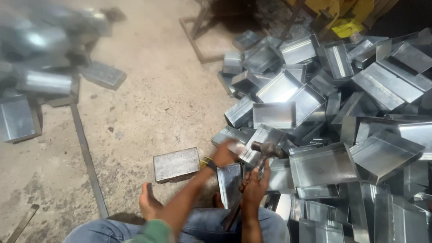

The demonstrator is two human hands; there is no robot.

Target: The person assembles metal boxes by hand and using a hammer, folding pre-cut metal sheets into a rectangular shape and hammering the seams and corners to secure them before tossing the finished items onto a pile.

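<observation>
Sheet-metal trays (324,164) lay heaped across the right half of a dusty concrete floor (157,85). At far left sat a smaller, blurred stack of finished metal boxes (31,81), with a flat steel strip (87,162) running along the floor beside it. Near the middle, a closed metal box (176,164) rested by the person's bare foot (148,204). The left hand (223,154) gripped a tray at the pile's edge. The right hand (255,186) was clenched around a hammer (263,150). A welded frame (198,33) stood behind.
</observation>
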